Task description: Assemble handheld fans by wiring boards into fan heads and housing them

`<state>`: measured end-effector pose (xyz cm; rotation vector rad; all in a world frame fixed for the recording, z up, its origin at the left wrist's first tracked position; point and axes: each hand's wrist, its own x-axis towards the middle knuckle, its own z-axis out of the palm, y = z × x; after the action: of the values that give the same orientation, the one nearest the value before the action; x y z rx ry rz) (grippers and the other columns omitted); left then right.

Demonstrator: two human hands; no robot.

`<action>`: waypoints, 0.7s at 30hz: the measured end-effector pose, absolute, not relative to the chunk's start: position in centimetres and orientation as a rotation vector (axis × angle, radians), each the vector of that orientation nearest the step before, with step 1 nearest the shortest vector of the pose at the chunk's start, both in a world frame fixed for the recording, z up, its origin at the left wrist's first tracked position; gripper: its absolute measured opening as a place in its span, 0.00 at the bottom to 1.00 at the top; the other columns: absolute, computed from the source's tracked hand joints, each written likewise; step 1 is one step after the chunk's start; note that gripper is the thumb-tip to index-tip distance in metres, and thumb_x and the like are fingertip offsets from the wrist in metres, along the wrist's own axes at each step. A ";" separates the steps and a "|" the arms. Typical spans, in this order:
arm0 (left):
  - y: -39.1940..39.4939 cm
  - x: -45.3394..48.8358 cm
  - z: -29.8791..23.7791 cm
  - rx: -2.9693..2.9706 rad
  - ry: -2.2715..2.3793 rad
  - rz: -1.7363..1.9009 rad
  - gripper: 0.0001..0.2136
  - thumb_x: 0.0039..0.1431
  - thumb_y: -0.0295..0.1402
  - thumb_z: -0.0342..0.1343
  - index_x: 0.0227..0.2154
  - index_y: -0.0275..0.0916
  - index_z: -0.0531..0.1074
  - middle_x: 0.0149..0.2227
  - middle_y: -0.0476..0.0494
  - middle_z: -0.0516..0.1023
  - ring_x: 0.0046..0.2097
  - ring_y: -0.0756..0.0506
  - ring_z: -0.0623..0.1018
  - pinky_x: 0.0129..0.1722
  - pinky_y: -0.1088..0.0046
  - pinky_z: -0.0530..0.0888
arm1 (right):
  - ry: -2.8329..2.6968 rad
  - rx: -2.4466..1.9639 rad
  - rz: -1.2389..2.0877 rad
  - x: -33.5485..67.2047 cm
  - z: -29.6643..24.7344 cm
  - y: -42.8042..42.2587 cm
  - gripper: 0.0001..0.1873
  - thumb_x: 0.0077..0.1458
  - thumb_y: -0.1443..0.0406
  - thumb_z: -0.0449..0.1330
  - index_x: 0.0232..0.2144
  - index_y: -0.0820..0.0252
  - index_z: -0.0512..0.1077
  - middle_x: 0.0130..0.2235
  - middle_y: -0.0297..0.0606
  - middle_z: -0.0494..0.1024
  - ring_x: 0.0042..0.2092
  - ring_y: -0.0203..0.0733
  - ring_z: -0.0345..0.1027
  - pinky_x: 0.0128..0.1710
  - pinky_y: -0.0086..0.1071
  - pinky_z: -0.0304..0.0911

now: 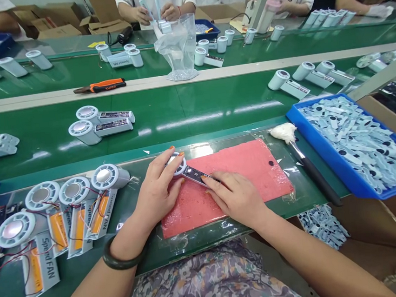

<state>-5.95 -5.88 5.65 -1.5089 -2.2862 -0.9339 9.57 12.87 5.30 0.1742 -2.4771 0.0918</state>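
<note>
A white handheld fan [194, 174] with a dark circuit board along its handle lies over the red mat [251, 162]. My left hand [158, 189] grips its round head between thumb and fingers. At the other end, my right hand [236, 196] has its fingers closed on the handle, covering the tip. Left of my forearm lie several fan bodies [76, 190] with orange batteries [80, 227], red and black wires and "Speed FAN" on the handles. A black-handled tool with a whitish wrapped head [284, 133] rests right of the mat.
A blue tray [373, 192] full of pale blue parts stands at the right, above a cardboard box [379, 248]. Beyond the bench, a green conveyor [186, 103] carries fans. Orange-handled pliers [104, 86] and a plastic bag [179, 52] sit on the divider. Several people work opposite.
</note>
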 end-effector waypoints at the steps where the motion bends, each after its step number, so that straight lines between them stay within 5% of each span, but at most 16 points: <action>1: -5.9 -5.9 5.7 -1.510 -2.287 -0.935 0.29 0.65 0.26 0.55 0.67 0.48 0.58 0.68 0.36 0.64 0.66 0.37 0.68 0.65 0.50 0.69 | -2.481 0.176 0.098 9.5 5.3 12.9 0.14 0.68 0.67 0.58 0.53 0.64 0.75 0.43 0.45 0.81 0.40 0.42 0.73 0.39 0.34 0.69; 21: -5.8 -5.8 5.9 -1.511 -2.302 -0.900 0.28 0.66 0.26 0.54 0.66 0.48 0.58 0.67 0.34 0.64 0.66 0.36 0.69 0.64 0.48 0.70 | -2.516 0.153 0.096 9.4 5.1 12.8 0.14 0.69 0.69 0.54 0.51 0.59 0.76 0.40 0.43 0.79 0.39 0.40 0.70 0.37 0.33 0.67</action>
<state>-5.82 -5.85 5.93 -1.5112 -2.3021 -0.9001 9.39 12.76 5.08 0.1528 -2.5156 0.0958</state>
